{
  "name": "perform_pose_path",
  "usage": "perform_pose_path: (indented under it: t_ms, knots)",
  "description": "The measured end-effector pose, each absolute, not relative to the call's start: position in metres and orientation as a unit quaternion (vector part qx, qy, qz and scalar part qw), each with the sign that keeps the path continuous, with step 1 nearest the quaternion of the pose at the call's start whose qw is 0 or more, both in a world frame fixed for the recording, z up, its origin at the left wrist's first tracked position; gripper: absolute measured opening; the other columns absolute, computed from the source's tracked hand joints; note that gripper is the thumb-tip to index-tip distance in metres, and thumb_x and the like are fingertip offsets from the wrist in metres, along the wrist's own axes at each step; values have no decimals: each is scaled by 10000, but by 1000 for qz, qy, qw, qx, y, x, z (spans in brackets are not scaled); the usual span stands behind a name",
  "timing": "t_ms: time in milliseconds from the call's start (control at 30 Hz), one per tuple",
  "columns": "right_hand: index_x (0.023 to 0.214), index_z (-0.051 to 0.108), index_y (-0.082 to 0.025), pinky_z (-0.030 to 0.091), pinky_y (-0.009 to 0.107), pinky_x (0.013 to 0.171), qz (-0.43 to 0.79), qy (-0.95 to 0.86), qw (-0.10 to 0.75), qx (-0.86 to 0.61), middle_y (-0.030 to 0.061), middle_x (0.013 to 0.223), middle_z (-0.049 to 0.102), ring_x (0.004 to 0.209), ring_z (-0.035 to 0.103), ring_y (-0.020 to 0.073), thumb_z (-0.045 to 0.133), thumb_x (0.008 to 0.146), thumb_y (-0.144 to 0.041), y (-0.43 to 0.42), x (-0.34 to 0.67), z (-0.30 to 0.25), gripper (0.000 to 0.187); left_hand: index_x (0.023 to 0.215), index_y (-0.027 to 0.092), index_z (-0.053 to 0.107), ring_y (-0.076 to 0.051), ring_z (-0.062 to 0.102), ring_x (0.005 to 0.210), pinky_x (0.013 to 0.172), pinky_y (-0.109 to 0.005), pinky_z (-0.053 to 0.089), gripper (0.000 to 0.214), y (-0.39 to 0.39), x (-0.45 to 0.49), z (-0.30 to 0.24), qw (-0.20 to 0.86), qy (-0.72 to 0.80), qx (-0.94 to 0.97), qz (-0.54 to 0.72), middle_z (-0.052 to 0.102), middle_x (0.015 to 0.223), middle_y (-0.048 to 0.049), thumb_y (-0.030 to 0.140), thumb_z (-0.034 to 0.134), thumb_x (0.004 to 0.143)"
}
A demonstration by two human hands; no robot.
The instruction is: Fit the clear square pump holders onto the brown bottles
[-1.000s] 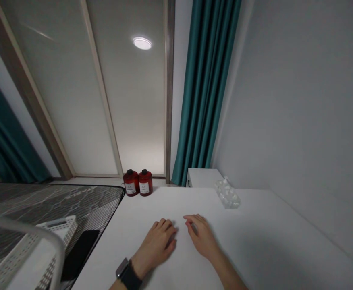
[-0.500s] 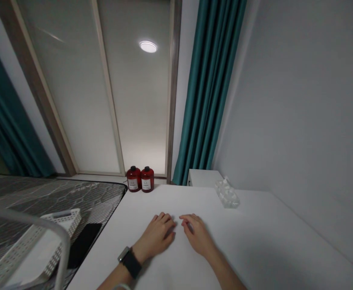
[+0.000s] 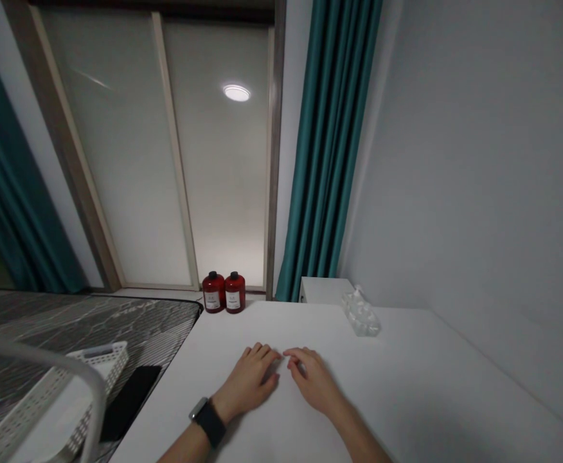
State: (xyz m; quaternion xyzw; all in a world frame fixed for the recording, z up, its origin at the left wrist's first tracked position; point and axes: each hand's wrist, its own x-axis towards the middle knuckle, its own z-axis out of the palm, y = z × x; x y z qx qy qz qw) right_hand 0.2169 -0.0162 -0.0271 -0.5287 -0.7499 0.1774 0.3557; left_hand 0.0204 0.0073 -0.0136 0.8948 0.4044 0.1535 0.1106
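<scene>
My left hand (image 3: 250, 381) lies palm down on the white table (image 3: 407, 386), fingers stretched out and together, a dark watch (image 3: 207, 419) on its wrist. My right hand (image 3: 312, 381) rests flat beside it, fingers slightly curled on the surface. The fingertips of both hands nearly touch near the table's middle. Neither hand holds anything.
Two red bottles (image 3: 223, 292) stand on the sill past the table's far left corner. A clear plastic pack (image 3: 361, 314) lies at the far right by the wall. A white basket (image 3: 64, 399) and a black phone (image 3: 130, 402) lie on the patterned mattress (image 3: 69, 321) at left. Teal curtains (image 3: 327, 148) hang behind.
The view has tilted and shifted slightly. Both hands stay flat on the table, with the fingertips now a little closer together.
</scene>
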Motion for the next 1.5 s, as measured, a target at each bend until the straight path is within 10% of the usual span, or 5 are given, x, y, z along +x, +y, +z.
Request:
perform_pose_path:
  t_ms: [1500]
  knots:
    - [1044, 717, -197, 483, 340, 861, 212, -734, 374, -525, 68, 951, 738, 898, 665, 221, 490, 869, -136, -9, 222, -31, 293, 1009, 234, 605, -256, 521, 1044, 890, -395, 417, 132, 16, 26, -15, 77, 412, 898, 136, 603, 1067, -50, 210, 538, 898]
